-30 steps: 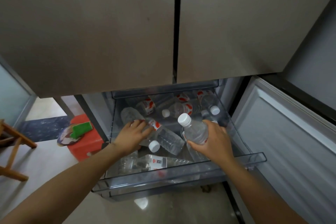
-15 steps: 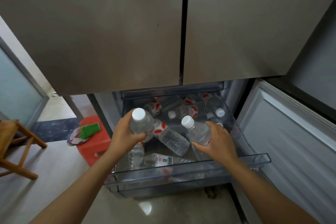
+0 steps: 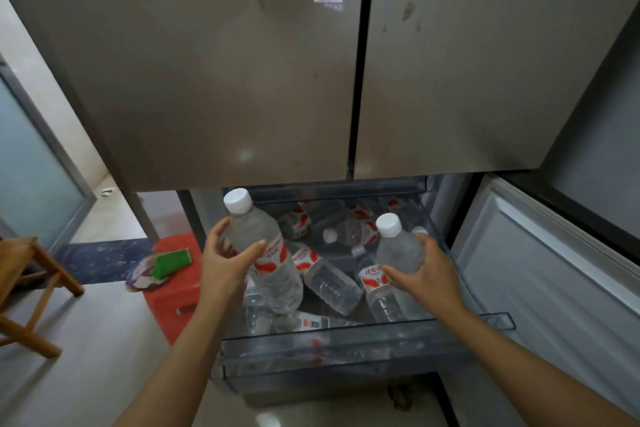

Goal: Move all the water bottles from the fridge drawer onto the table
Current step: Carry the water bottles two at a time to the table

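The clear plastic fridge drawer (image 3: 363, 340) is pulled out below two closed fridge doors. Several water bottles with white caps and red-and-white labels lie inside it, one of them (image 3: 329, 279) near the middle. My left hand (image 3: 227, 262) grips a clear water bottle (image 3: 266, 253) around its upper body and holds it above the drawer's left side, cap up. My right hand (image 3: 422, 274) grips a second water bottle (image 3: 398, 250), also cap up, over the drawer's right side. No table is in view.
A red plastic stool (image 3: 173, 295) with a green sponge (image 3: 172, 262) on it stands left of the drawer. A wooden stool (image 3: 31, 284) is at the far left. The open lower fridge door (image 3: 554, 270) stands to the right.
Both hands have lifted their bottles higher out of the drawer. The left bottle now shows its full body and label above the drawer's left side.
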A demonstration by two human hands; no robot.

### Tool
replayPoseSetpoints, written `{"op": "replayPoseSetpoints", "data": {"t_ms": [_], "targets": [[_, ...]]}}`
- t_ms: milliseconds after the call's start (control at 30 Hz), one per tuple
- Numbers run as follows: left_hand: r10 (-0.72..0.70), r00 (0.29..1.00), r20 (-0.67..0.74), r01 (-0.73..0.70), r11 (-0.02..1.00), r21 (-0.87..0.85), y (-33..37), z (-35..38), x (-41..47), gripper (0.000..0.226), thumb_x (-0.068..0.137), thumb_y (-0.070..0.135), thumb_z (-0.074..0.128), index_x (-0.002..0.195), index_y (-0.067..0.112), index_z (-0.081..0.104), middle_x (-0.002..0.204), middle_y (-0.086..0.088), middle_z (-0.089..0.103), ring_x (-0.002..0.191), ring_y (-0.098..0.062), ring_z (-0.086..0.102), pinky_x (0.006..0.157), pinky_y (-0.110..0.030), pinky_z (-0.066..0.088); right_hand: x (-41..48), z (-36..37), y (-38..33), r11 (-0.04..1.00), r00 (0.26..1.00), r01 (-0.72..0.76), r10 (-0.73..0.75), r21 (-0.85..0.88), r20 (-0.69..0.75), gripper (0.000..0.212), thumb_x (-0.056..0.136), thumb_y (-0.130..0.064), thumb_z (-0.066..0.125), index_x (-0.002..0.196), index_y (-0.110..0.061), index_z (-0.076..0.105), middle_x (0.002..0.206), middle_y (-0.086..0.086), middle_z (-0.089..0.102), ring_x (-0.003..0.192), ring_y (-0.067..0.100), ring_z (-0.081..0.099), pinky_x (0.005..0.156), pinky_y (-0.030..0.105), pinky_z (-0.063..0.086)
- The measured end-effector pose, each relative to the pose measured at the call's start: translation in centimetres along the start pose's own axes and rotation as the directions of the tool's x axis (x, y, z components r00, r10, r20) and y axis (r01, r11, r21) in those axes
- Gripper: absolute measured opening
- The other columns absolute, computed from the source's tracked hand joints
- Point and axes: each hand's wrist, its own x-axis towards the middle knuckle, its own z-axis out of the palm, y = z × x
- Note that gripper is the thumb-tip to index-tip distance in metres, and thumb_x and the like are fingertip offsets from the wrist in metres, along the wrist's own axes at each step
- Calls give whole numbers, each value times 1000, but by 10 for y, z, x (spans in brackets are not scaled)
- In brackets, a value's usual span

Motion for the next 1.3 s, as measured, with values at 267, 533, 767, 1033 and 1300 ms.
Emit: {"op": "replayPoseSetpoints", "data": {"t_ms": [267, 533, 767, 1033, 1300], "targets": [[-11, 1000, -21, 8, 992, -126, 16, 15, -8, 45, 82, 2, 59, 120, 23, 45, 85, 10, 67, 76, -5, 67, 66, -25, 52, 8, -24, -45, 956, 986, 130, -98, 262, -132, 61, 62, -23, 83, 107, -27, 43, 96, -13, 54, 90, 11, 56, 74, 21, 45], [-131, 991, -2, 123, 938, -325, 30, 16, -3, 10, 85, 13, 56, 94, 18, 56, 76, 1, 70, 79, -20, 65, 72, -38, 51, 15, -37, -93, 875, 980, 191, -196, 445, -37, 51, 65, -18, 80, 105, -24, 48, 95, -16, 58, 89, 0, 59, 72, 17, 48], [-434, 900, 43, 392, 760, -519, 45, -32, -2, 46, 72, 30, 70, 111, 12, 55, 94, -10, 64, 87, -26, 62, 64, -50, 56, 21, -24, -126, 806, 955, 177, -280, 564, 101, 37, 70, -10, 76, 90, -29, 51, 89, -10, 63, 71, -8, 64, 60, 10, 51], [-440, 886, -148, 262, 737, -623, 68, -94, -24, 29, 80, 34, 65, 95, 12, 55, 96, -10, 59, 92, -28, 58, 79, -52, 51, 9, 21, -170, 744, 890, 151, -390, 651, 239, 34, 69, -8, 76, 89, -25, 54, 87, -7, 65, 70, -3, 65, 64, 16, 54], [-410, 859, -307, 123, 746, -654, 76, -164, -64, 24, 82, 38, 60, 86, 14, 61, 74, -4, 65, 66, -20, 65, 52, -47, 54, -13, 70, -208, 745, 774, 176, -509, 644, 378, 41, 68, -14, 78, 90, -33, 49, 91, -14, 62, 75, -6, 63, 61, 10, 50]]}}
